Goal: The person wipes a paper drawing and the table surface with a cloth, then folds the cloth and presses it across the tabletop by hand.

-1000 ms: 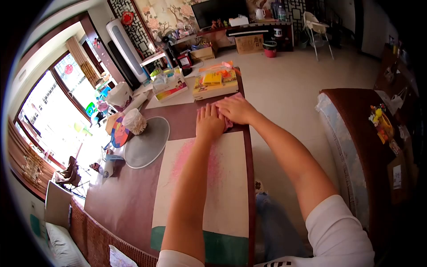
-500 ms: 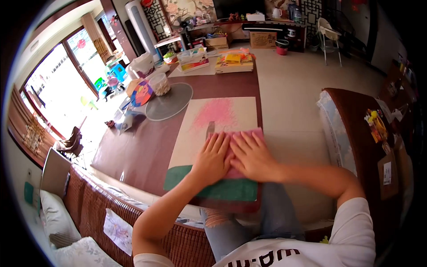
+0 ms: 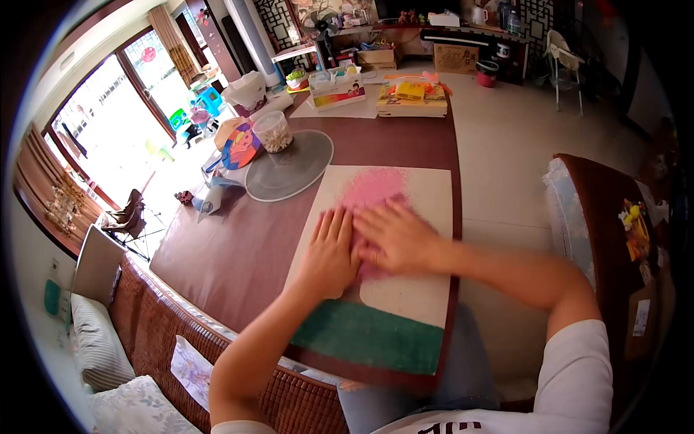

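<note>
A cream picture board (image 3: 423, 282) lies on the table, with a stippled pink patch (image 3: 372, 186) at its upper part and a green band (image 3: 369, 336) along its near edge. My left hand (image 3: 329, 253) rests flat on the middle of the board, fingers stretched forward. Beside it, my right hand (image 3: 397, 235) is also flat, its fingers spread and slightly blurred. Under both palms is a thin pink sheet or cloth (image 3: 371, 273), mostly covered by the hands; its material cannot be made out. Neither hand grasps anything.
Left of the board are a round grey mat (image 3: 293, 170), a clear tub (image 3: 273, 134) of small pale pieces and a colourful round fan-like piece (image 3: 241, 145). Books (image 3: 412, 105) and a tissue box (image 3: 338, 94) stand at the table's far end. A woven sofa (image 3: 159, 311) borders the near left.
Both hands have shifted up and left over the board, and the pink sheet has moved with them from the lower right. The camera view has turned slightly.
</note>
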### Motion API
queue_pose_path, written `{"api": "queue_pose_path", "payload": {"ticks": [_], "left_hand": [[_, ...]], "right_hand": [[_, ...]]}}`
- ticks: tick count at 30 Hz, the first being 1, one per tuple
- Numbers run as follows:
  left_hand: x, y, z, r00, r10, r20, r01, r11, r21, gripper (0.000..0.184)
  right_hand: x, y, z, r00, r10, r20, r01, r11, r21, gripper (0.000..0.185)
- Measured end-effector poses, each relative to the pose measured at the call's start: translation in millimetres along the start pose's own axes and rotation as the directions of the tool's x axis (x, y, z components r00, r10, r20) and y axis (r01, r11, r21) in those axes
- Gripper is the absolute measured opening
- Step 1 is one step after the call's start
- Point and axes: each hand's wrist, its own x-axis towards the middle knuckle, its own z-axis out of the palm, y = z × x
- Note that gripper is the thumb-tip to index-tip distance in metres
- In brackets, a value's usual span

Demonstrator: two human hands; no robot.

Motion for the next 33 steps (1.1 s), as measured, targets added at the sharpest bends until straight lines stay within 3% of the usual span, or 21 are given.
{"api": "queue_pose_path", "payload": {"ticks": [3, 5, 8, 11, 13, 16, 17, 20, 22, 25, 27, 28, 30, 33], "left_hand": [[76, -58, 52, 0.992, 0.128, -0.015, -0.121, 0.966, 0.229, 0.061], [127, -65, 57, 0.998, -0.057, -0.010, 0.057, 0.998, 0.016, 0.061], [190, -87, 73, 0.985, -0.161, 0.054, 0.161, 0.987, 0.007, 0.059], [226, -103, 84, 0.971, -0.218, 0.094, 0.218, 0.976, 0.016, 0.057], [231, -103, 85, 0.960, -0.262, 0.095, 0.262, 0.965, 0.015, 0.056], [226, -106, 91, 0.980, -0.196, 0.038, 0.195, 0.980, 0.049, 0.052], [222, -106, 93, 0.984, -0.178, 0.024, 0.176, 0.983, 0.049, 0.053], [191, -84, 74, 0.979, -0.198, 0.047, 0.198, 0.980, 0.013, 0.053], [161, -72, 62, 0.984, -0.175, 0.045, 0.174, 0.985, 0.022, 0.053], [102, -54, 49, 0.992, -0.119, 0.044, 0.119, 0.993, 0.014, 0.055], [58, -48, 41, 0.999, 0.033, 0.016, -0.035, 0.985, 0.171, 0.061], [34, -42, 31, 0.999, 0.037, 0.018, -0.039, 0.984, 0.171, 0.061], [-21, -18, -7, 0.999, 0.036, 0.002, -0.036, 0.999, -0.013, 0.061], [-96, 0, -45, 0.998, -0.001, 0.066, 0.007, 0.995, -0.097, 0.063]], "right_hand": [[41, 73, 19, 0.997, 0.066, -0.039, -0.067, 0.998, 0.000, 0.058], [66, 119, 32, 0.992, 0.111, -0.052, -0.110, 0.994, 0.014, 0.056], [99, 176, 47, 0.980, 0.190, -0.055, -0.191, 0.982, -0.008, 0.052], [118, 200, 52, 0.973, 0.230, -0.017, -0.231, 0.969, -0.093, 0.047], [124, 206, 60, 0.941, 0.335, -0.043, -0.335, 0.942, -0.006, 0.047], [119, 200, 58, 0.953, 0.296, -0.055, -0.300, 0.952, -0.062, 0.047], [117, 192, 54, 0.933, 0.359, -0.017, -0.359, 0.931, -0.068, 0.049], [102, 164, 44, 0.937, 0.350, 0.007, -0.348, 0.932, -0.096, 0.052], [85, 130, 30, 0.912, 0.388, 0.131, -0.385, 0.921, -0.054, 0.055], [56, 81, 26, 0.939, 0.328, 0.101, -0.318, 0.942, -0.107, 0.060], [34, 41, 25, 0.957, 0.284, 0.062, -0.280, 0.957, -0.071, 0.062], [24, 17, 22, 0.975, 0.220, 0.033, -0.217, 0.972, -0.090, 0.062], [7, -33, 18, 0.992, 0.122, -0.026, -0.124, 0.988, -0.094, 0.064], [-13, -108, 12, 0.996, 0.029, -0.085, -0.033, 0.999, -0.040, 0.068]]}}
